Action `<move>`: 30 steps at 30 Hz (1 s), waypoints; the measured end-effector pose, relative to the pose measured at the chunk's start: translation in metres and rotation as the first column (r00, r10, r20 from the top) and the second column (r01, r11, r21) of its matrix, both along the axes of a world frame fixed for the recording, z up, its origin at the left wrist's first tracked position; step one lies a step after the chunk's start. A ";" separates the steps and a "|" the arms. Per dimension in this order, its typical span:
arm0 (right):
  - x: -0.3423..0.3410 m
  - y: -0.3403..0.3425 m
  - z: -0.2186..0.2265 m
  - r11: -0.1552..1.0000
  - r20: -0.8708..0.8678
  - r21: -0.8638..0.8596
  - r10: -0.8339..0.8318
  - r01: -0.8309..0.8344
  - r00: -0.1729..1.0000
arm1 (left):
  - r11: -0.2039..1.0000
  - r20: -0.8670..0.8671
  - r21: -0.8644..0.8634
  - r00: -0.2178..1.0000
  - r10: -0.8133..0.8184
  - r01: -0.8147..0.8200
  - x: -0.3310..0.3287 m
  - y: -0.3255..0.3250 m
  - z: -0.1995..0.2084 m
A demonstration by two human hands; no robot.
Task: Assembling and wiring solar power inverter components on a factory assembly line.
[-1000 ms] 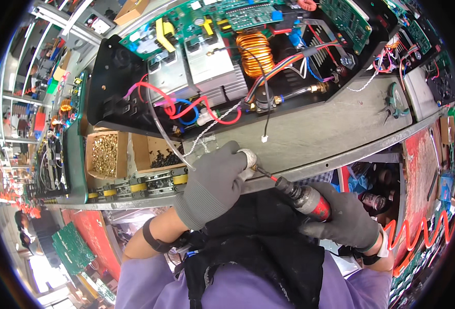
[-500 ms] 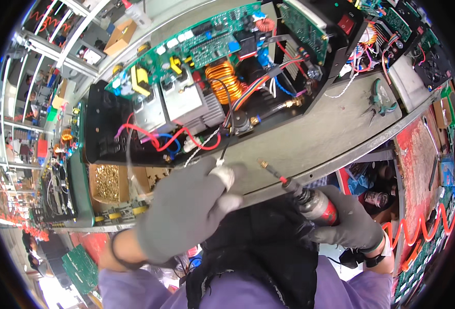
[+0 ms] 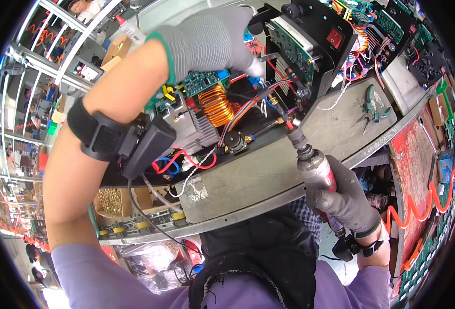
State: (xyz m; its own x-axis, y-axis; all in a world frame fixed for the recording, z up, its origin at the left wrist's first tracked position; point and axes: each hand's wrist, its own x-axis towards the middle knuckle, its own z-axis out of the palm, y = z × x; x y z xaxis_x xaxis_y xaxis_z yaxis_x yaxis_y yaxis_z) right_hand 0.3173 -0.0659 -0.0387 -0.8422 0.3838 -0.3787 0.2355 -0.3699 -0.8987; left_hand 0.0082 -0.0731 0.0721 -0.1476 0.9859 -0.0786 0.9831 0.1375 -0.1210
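In my gloved right hand (image 3: pixel 341 198) is a red-and-grey power screwdriver (image 3: pixel 316 172). Its bit end meets the lower edge of the chassis beside a brass fitting (image 3: pixel 280 121). My left hand (image 3: pixel 227 44), in a grey glove, reaches across the open machine to the upper edge of its black end panel (image 3: pixel 310 28). The thumb shows on the near side; the other fingertips are mostly hidden as they curl at the panel's edge. Between the arms lie a copper-wound coil (image 3: pixel 214 105), a ribbon of coloured wires (image 3: pixel 243 108) and a silver heatsink (image 3: pixel 189 123).
A second open machine with a red switch (image 3: pixel 334 38) stands at the right. Green-handled pliers (image 3: pixel 376 108) lie on the grey bench plate (image 3: pixel 238 185). A cardboard box of small brass screws (image 3: pixel 109 202) sits at lower left. An orange coiled hose (image 3: pixel 418 211) hangs at right.
My left hand has moved from the bench's near edge up and over the machine to its end panel. The screwdriver has risen forward to the chassis edge.
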 end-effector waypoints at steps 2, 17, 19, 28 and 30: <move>0.000 0.003 -0.003 1.000 -0.029 -0.003 0.013 -0.013 1.000 | 0.943 0.138 0.298 0.971 -0.195 0.147 -0.006 -0.009 -0.012; -0.023 0.010 0.002 1.000 -0.045 0.010 0.004 -0.004 0.999 | 0.958 0.197 0.281 0.974 -0.109 0.051 -0.015 -0.008 -0.017; -0.026 0.010 0.005 1.000 -0.021 0.022 0.003 -0.003 1.000 | 0.916 0.224 0.401 0.967 -0.117 0.018 -0.003 -0.010 -0.018; -0.043 0.007 0.013 1.000 0.054 0.001 -0.024 0.024 0.998 | 0.993 0.562 0.114 0.825 -0.059 -0.007 -0.015 0.002 0.001; -0.047 0.005 0.016 0.999 0.107 -0.023 -0.033 0.036 0.994 | 0.995 0.539 0.086 0.842 -0.005 -0.048 -0.016 -0.001 0.002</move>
State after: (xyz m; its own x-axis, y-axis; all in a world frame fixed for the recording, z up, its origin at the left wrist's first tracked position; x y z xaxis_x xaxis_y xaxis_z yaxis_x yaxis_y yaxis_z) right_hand 0.2698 -0.0612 -0.0226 -0.7830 0.4010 -0.4754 0.3161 -0.4018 -0.8595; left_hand -0.0074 -0.0738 0.0741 -0.1299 0.9896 -0.0611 0.8864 0.1435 0.4401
